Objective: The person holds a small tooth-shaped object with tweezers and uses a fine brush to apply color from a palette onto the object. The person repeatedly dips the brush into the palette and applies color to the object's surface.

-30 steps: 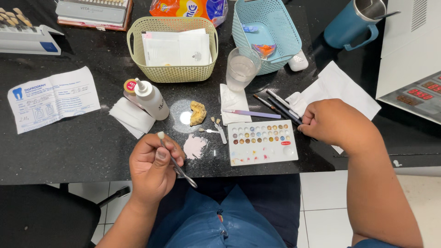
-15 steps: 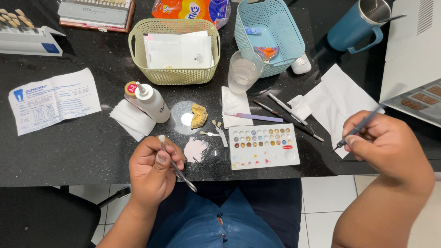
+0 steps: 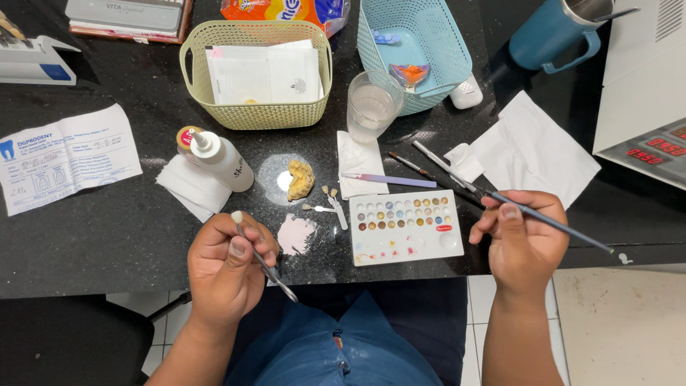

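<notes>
The left hand (image 3: 227,268) is curled closed around a thin metal instrument (image 3: 264,263), thumb pressed on the shaft; a small pale tooth-like piece (image 3: 236,216) sits at the instrument's upper tip, and its lower end points down past the front edge of the counter (image 3: 93,243), over the blue-trousered lap. The hand itself hangs half over that edge. The right hand (image 3: 524,239) is also closed, pinching a long dark brush (image 3: 550,220) that slants from upper left to lower right, its pale tip reaching out over the counter's front right edge. Between the 2 hands, at the front edge, lies a white palette (image 3: 405,229) with 2 rows of small colour wells; a pink smear (image 3: 295,234) is just left of it. Further in stand a yellowish dental cast (image 3: 301,179) on a round glass disc, a white squeeze bottle (image 3: 220,160) on folded tissue, a clear glass of water (image 3: 371,107), and 2 more brushes beside a lilac-handled tool (image 3: 389,180). A green basket (image 3: 256,71) and a blue basket (image 3: 418,53) crowd the back; bare counter lies at the left front, below a printed paper form (image 3: 64,157).
</notes>
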